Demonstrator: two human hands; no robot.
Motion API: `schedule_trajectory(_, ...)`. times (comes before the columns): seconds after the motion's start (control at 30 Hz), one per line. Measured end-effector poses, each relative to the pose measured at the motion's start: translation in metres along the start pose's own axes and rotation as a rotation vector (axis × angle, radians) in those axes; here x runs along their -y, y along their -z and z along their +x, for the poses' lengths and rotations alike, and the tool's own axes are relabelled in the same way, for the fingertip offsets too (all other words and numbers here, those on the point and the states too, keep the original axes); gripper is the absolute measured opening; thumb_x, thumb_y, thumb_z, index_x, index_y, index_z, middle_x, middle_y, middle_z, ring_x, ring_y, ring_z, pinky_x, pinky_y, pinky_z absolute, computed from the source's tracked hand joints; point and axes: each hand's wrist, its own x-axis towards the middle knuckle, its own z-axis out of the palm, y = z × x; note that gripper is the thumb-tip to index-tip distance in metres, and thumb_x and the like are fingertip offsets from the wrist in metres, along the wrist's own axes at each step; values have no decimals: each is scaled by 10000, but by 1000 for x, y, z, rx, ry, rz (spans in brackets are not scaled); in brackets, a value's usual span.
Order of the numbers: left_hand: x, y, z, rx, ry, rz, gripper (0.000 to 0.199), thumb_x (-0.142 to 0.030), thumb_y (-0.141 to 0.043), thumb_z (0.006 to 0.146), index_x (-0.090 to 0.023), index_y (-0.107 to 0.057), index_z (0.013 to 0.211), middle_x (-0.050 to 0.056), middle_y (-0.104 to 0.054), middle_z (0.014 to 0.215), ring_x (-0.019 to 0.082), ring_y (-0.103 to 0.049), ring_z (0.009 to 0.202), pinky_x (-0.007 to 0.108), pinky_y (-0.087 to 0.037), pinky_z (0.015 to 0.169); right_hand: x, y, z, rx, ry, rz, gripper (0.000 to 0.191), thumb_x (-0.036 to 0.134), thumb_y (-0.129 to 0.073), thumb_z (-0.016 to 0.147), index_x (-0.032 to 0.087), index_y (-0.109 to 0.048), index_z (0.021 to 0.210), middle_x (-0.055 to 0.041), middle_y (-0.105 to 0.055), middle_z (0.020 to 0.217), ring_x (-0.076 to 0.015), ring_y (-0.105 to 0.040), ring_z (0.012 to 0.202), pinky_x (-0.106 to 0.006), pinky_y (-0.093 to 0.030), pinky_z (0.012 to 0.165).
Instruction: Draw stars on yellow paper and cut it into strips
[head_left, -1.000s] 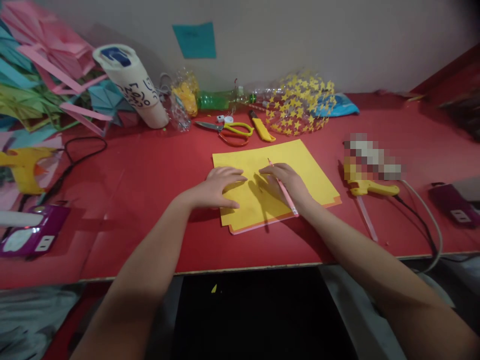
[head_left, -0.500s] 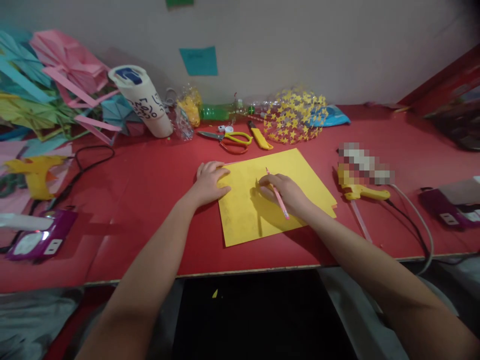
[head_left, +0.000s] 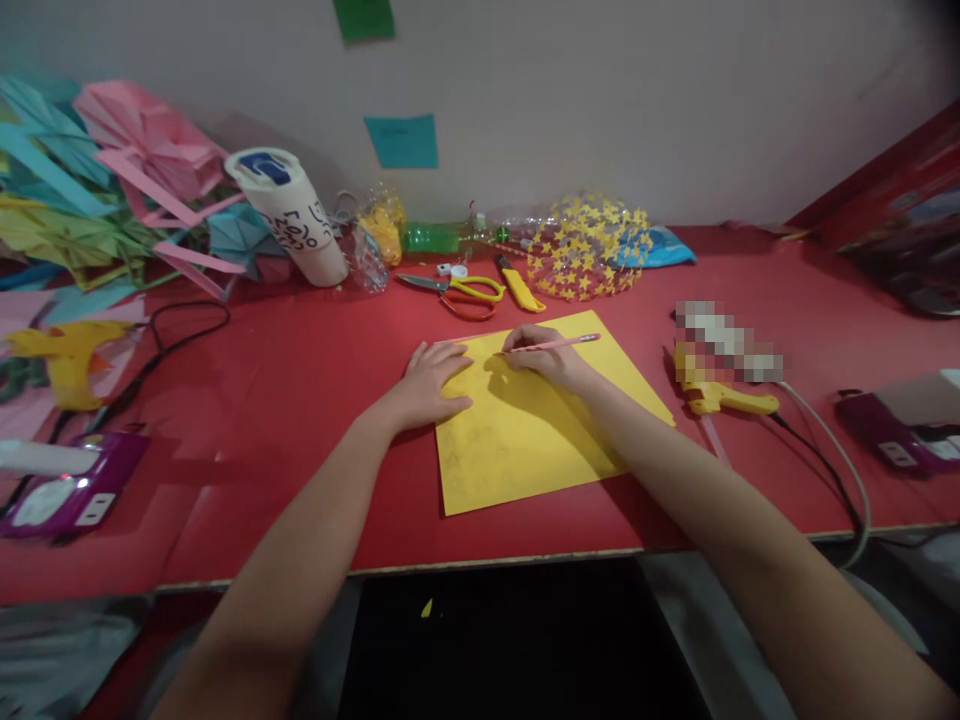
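Yellow paper (head_left: 525, 455) lies mid-frame, the faint marks at its lower left hard to make out. The left hand (head_left: 435, 382) rests spread over its left edge, gripping nothing, probably steadying it. The right hand (head_left: 546, 360) pinches a pink pencil (head_left: 574, 343) in a writing grip; whether its tip touches is unclear. Right of frame, pixelation partly hides a glue gun (head_left: 724, 399). Scissors (head_left: 450, 286) lie upper centre.

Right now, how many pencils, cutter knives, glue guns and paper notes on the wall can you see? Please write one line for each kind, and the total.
Pencils: 1 (pink pencil, in the right hand)
Cutter knives: 1 (yellow cutter)
Glue guns: 2 (left-side glue gun, right-side glue gun)
Wall notes: 2 (green note, blue note)
Total: 6
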Motion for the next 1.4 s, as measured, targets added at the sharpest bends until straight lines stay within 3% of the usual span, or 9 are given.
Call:
schedule_trajectory(0.2, 0, -5, 2, -77, -48, -22, 483, -389, -530, 884, -114, -576, 1278, 159, -457, 1475, 268, -358, 1404, 459, -235, 1183, -12, -2, 0, -131, 53, -32, 125, 233, -620, 598, 211, -503, 636, 52, -532, 491, -97, -438, 438, -219, -297, 420)
schedule_trajectory(0.37, 4, -11, 3, -213, -48, 32, 302, -279, -492, 919, -187, -637, 1168, 93, -580, 1365, 240, -477, 1313, 519, -205, 1183, -12, -3, -2, -102, 90, -59, 132, 227, -629, 622, 211, -498, 631, 47, -538, 523, -99, -449, 459, -227, -327, 444)
schedule_trajectory(0.53, 6, -10, 3, -371, -108, -49, 280, -157, -423, 931, -177, -663, 1073, 100, -659, 1220, 225, -582, 1157, 454, -423, 1047, -14, -5, -3, -100, 61, -46, 131, 223, -635, 629, 205, -506, 625, 34, -565, 529, -101, -472, 470, -221, -352, 446)
schedule_trajectory(0.67, 3, -10, 2, -282, -185, -59, 246, -174, -490, 908, -151, -659, 1085, 114, -644, 1225, 237, -569, 1164, 431, -431, 1040, -3, -3, -3, -51, -5, 5, 140, 222, -665, 638, 193, -530, 660, 14, -603, 555, -115, -529, 499, -229, -419, 476)
schedule_trajectory(0.83, 1, -10, 1, -233, -173, 11, 223, -211, -578, 864, -165, -673, 1060, 106, -632, 1211, 256, -560, 1140, 443, -434, 1020, 14, 4, -5, 21, 22, 13, 125, 137, -649, 628, 177, -571, 717, 13, -610, 599, -121, -572, 544, -234, -465, 519)
schedule_trajectory(1.1, 1, -11, 3, -261, -189, 5, 223, -173, -536, 876, -165, -669, 1055, 106, -647, 1161, 256, -566, 1103, 448, -446, 1000, -11, -10, -2, -85, 85, -57, 91, 214, -608, 637, 203, -518, 642, 54, -538, 492, -86, -433, 438, -205, -310, 417)
schedule_trajectory(1.4, 9, -16, 5, -353, -133, -86, 325, -14, -446, 832, -156, -687, 997, 84, -705, 1141, 211, -613, 1095, 413, -469, 1008, -14, -8, -4, -93, 104, -39, 89, 252, -589, 664, 212, -512, 644, 38, -569, 515, -93, -434, 428, -226, -316, 425)
